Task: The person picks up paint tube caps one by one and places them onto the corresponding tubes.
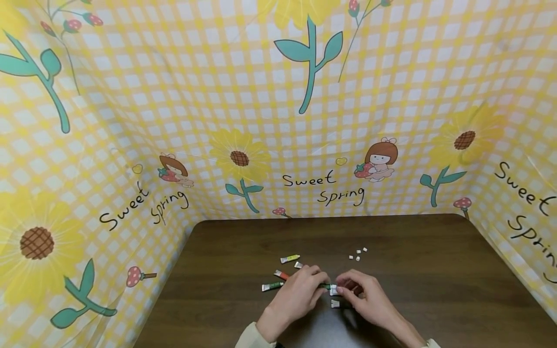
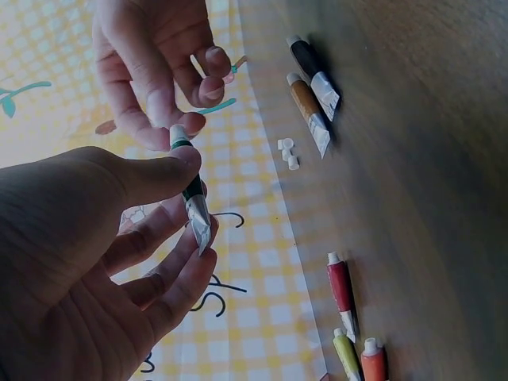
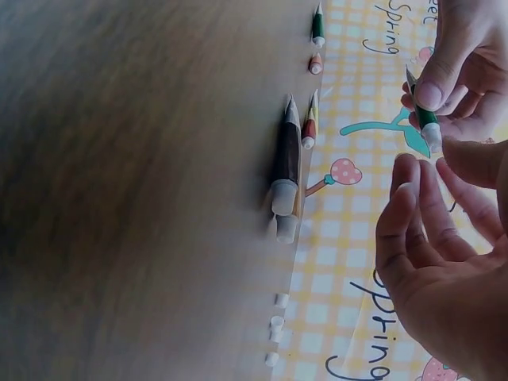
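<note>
My left hand (image 1: 300, 292) holds a small dark green paint tube (image 2: 193, 189) between thumb and fingers, raised over the table. The tube's crimped silver end points back toward the left palm, and its white cap (image 2: 179, 136) faces the right hand. Thumb and fingertips of my right hand (image 1: 370, 294) pinch at this cap. Below the hands, a black paint tube (image 2: 312, 67) and a brown one (image 2: 305, 101) lie side by side, partly covered by the right hand in the head view.
Left of the hands lie another green tube (image 1: 272, 286), an orange tube (image 1: 282, 275), a yellow tube (image 1: 290, 259) and a red tube (image 2: 340, 287). Several loose white caps (image 1: 358, 252) sit farther back on the dark wooden table (image 1: 417, 241). Checked cloth (image 1: 304, 145) surrounds it.
</note>
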`<move>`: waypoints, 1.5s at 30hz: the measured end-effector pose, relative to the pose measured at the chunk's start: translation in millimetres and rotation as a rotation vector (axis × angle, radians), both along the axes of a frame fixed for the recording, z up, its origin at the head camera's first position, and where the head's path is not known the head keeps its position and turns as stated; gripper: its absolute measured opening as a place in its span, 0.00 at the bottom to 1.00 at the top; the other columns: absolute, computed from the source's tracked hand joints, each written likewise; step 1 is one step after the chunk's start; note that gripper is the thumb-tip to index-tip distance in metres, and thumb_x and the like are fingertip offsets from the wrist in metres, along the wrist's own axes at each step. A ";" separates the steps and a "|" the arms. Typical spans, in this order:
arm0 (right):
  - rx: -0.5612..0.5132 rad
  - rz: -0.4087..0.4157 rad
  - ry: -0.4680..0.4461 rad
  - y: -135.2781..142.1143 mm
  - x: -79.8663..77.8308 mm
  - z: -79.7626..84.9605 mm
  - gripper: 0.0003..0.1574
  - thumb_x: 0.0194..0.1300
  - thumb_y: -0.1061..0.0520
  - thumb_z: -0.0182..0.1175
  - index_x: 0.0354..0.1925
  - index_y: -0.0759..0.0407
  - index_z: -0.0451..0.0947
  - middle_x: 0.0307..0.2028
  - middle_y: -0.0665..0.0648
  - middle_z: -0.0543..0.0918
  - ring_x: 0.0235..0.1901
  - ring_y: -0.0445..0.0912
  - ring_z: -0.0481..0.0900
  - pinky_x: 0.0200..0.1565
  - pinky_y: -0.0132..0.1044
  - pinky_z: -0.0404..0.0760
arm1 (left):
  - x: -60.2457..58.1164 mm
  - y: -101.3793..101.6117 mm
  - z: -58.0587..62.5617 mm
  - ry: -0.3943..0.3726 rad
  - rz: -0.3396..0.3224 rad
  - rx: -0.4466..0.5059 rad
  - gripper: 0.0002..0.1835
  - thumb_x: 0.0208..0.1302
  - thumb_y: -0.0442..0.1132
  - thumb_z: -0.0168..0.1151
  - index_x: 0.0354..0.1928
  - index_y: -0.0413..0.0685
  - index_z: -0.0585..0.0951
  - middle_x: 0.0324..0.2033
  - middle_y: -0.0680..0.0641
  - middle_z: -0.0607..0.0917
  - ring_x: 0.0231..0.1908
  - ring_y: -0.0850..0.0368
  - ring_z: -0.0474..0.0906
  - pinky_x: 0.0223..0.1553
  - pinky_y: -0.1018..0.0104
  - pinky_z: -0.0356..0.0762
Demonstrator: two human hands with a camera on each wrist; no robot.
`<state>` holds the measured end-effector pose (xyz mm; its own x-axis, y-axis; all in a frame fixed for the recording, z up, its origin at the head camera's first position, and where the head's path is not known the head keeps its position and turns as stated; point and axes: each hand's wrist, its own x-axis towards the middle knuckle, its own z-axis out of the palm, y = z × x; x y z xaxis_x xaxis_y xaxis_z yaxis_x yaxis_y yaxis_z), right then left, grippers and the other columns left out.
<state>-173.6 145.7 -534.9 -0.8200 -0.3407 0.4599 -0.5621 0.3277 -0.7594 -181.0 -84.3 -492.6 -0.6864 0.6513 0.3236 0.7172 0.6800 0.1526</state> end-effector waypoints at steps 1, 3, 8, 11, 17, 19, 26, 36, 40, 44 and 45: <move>-0.009 0.006 0.024 0.0 0.0 -0.1 0.08 0.69 0.64 0.72 0.45 0.55 0.86 0.36 0.50 0.88 0.33 0.36 0.84 0.31 0.33 0.84 | -0.2 -0.1 -0.1 0.003 -0.001 0.001 0.05 0.72 0.41 0.72 0.46 0.57 0.88 0.43 0.57 0.87 0.41 0.63 0.81 0.44 0.72 0.80; -0.023 0.021 0.059 0.0 0.0 0.0 0.12 0.66 0.67 0.73 0.44 0.53 0.86 0.37 0.52 0.87 0.33 0.36 0.84 0.31 0.33 0.84 | -0.5 0.0 -0.2 0.008 -0.005 0.003 0.04 0.72 0.42 0.71 0.46 0.57 0.88 0.43 0.58 0.86 0.41 0.63 0.81 0.44 0.72 0.80; -0.035 0.044 0.083 0.3 0.4 -0.8 0.13 0.65 0.68 0.73 0.43 0.53 0.87 0.38 0.54 0.88 0.33 0.37 0.85 0.30 0.33 0.84 | 0.6 0.1 0.0 0.019 -0.010 0.011 0.04 0.72 0.42 0.71 0.46 0.58 0.87 0.43 0.58 0.86 0.42 0.63 0.81 0.45 0.72 0.80; -0.028 0.044 0.080 0.7 0.2 -1.8 0.12 0.66 0.67 0.73 0.43 0.53 0.88 0.38 0.54 0.88 0.33 0.37 0.85 0.30 0.34 0.85 | 1.4 0.2 0.4 0.016 -0.010 0.017 0.04 0.72 0.41 0.72 0.46 0.58 0.87 0.43 0.58 0.86 0.42 0.63 0.81 0.45 0.73 0.80; -0.029 0.046 0.076 0.3 -0.5 -3.4 0.13 0.64 0.68 0.74 0.44 0.53 0.88 0.37 0.57 0.88 0.33 0.38 0.85 0.30 0.34 0.85 | 1.9 0.7 0.3 0.016 -0.009 0.014 0.04 0.72 0.42 0.71 0.46 0.58 0.88 0.43 0.58 0.87 0.42 0.63 0.81 0.45 0.73 0.80; -0.027 0.038 0.071 -0.5 -0.3 -3.2 0.13 0.64 0.68 0.74 0.43 0.52 0.88 0.37 0.54 0.88 0.33 0.38 0.84 0.30 0.34 0.85 | 2.2 0.9 0.1 0.013 -0.008 0.010 0.04 0.73 0.42 0.71 0.46 0.58 0.88 0.44 0.58 0.87 0.43 0.63 0.81 0.45 0.73 0.80; 0.017 0.016 0.047 -1.5 -1.0 -2.8 0.08 0.69 0.63 0.72 0.42 0.50 0.88 0.37 0.47 0.87 0.34 0.35 0.83 0.31 0.33 0.84 | 2.3 1.0 -0.4 0.010 -0.004 -0.002 0.04 0.73 0.42 0.71 0.46 0.58 0.88 0.44 0.58 0.87 0.43 0.63 0.81 0.45 0.73 0.81; 0.065 0.002 0.002 -1.6 -2.3 -1.1 0.03 0.73 0.59 0.69 0.40 0.53 0.89 0.36 0.45 0.88 0.33 0.33 0.81 0.32 0.32 0.84 | -0.5 1.8 -0.9 -0.012 -0.006 -0.006 0.05 0.73 0.42 0.71 0.47 0.58 0.88 0.45 0.58 0.87 0.43 0.63 0.81 0.45 0.72 0.81; 0.063 0.014 0.008 -2.4 -2.5 -1.7 0.06 0.75 0.59 0.66 0.40 0.55 0.89 0.35 0.51 0.89 0.33 0.33 0.81 0.32 0.32 0.83 | -0.6 1.6 -0.6 -0.024 -0.006 -0.005 0.04 0.74 0.42 0.70 0.47 0.59 0.88 0.44 0.58 0.86 0.43 0.63 0.81 0.44 0.72 0.81; 0.060 0.014 -0.009 -3.8 -2.1 -1.9 0.07 0.76 0.59 0.65 0.39 0.54 0.89 0.33 0.52 0.87 0.32 0.32 0.80 0.31 0.32 0.83 | -0.2 0.6 0.1 -0.033 -0.006 -0.001 0.05 0.73 0.41 0.70 0.47 0.58 0.88 0.44 0.58 0.86 0.43 0.63 0.81 0.44 0.72 0.81; 0.060 0.016 -0.013 -4.1 -1.9 -1.8 0.08 0.77 0.58 0.65 0.39 0.54 0.89 0.32 0.52 0.87 0.31 0.32 0.79 0.31 0.32 0.82 | -0.1 0.3 0.2 -0.034 -0.006 -0.001 0.05 0.73 0.41 0.70 0.47 0.58 0.88 0.44 0.58 0.86 0.43 0.63 0.81 0.44 0.72 0.81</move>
<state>-175.5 141.6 -536.7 -0.8201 -0.3807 0.4272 -0.5576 0.3639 -0.7461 -181.1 -84.0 -492.4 -0.6934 0.6555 0.2992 0.7153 0.6762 0.1762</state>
